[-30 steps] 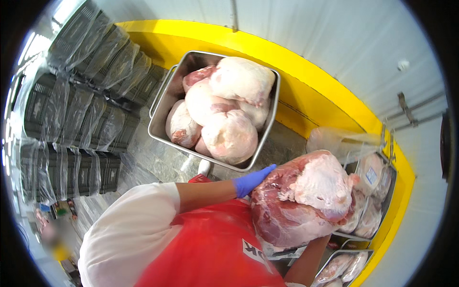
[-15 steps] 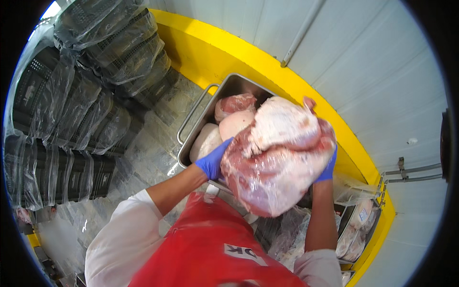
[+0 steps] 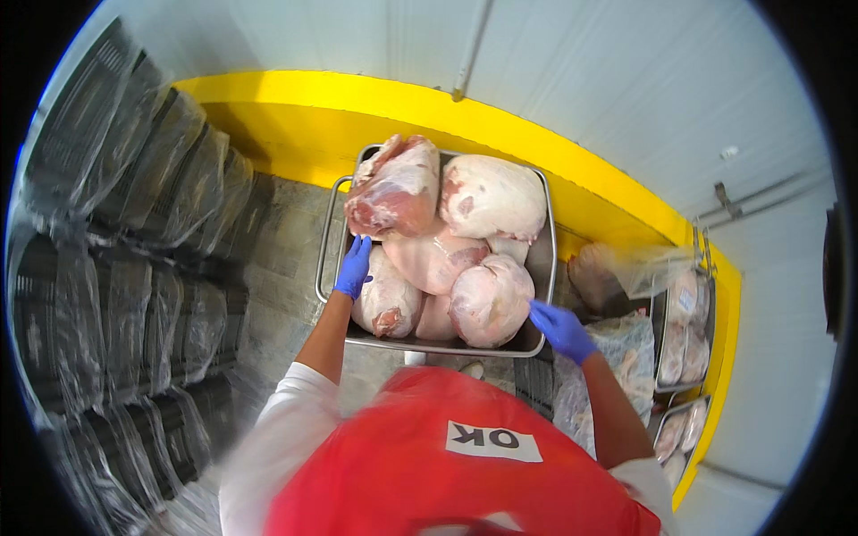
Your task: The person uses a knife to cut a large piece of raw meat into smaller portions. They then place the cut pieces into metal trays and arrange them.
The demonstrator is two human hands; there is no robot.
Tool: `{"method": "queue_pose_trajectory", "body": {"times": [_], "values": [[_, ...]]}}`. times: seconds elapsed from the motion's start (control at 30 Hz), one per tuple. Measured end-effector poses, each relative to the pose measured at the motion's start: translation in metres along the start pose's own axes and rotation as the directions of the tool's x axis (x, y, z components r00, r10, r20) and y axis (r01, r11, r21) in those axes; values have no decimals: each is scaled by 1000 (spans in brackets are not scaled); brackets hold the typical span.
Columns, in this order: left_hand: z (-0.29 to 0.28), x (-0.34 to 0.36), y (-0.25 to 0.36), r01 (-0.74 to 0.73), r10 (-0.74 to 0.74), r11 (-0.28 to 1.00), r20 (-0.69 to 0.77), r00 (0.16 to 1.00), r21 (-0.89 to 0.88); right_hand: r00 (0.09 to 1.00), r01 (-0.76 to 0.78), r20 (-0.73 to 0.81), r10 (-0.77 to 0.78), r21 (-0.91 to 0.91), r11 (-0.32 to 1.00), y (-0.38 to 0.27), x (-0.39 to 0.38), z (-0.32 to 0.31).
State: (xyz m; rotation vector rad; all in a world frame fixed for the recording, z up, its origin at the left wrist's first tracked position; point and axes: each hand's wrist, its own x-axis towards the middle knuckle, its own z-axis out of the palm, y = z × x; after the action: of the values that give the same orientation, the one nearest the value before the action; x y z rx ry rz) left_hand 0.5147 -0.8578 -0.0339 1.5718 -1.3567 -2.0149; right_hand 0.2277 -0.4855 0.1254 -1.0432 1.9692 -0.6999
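Observation:
A metal tub (image 3: 549, 232) with a side handle holds several large raw meat cuts, heaped up to its rim. My left hand (image 3: 355, 266), in a blue glove, is at the tub's left side with fingers stretched out. It lies between a red-sided meat cut (image 3: 393, 192) at the far left and a pale one (image 3: 384, 290) nearer me; whether it touches either is hard to tell. My right hand (image 3: 563, 330), also blue-gloved, is open at the near right rim. Its fingertips are beside a rounded pale meat cut (image 3: 492, 302). Another pale cut (image 3: 494, 198) lies at the far right.
Dark crates (image 3: 134, 313) wrapped in clear plastic stand stacked on the left. A yellow wall base (image 3: 313, 134) runs behind the tub. To the right are clear plastic sheeting (image 3: 576, 384) and trays of packed meat (image 3: 684, 326). Grey floor (image 3: 286, 246) shows between crates and tub.
The large meat cut that both my hands held above the tub is out of their grip, and meat now fills the tub's far side. My hands have moved apart, and the view has turned.

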Motion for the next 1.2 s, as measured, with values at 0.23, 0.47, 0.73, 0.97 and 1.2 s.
{"method": "queue_pose_trajectory", "body": {"times": [0.23,0.47,0.73,0.97,1.2], "values": [[-3,47,-43,93,-92,996,41,995,-17,321,-946,-299,899,-133,294,270,-400,150],[45,59,-71,157,-185,975,177,967,159,221,-974,39,974,-39,223,250,-535,346],[160,66,-41,-182,-32,877,432,901,444,293,-788,-419,860,404,465,254,-405,375],[233,16,-26,-348,70,774,475,877,529,11,-618,-698,716,558,554,325,-363,202],[306,-55,-75,-342,-24,692,494,869,636,-209,-583,-625,752,697,417,420,-394,73]]}}
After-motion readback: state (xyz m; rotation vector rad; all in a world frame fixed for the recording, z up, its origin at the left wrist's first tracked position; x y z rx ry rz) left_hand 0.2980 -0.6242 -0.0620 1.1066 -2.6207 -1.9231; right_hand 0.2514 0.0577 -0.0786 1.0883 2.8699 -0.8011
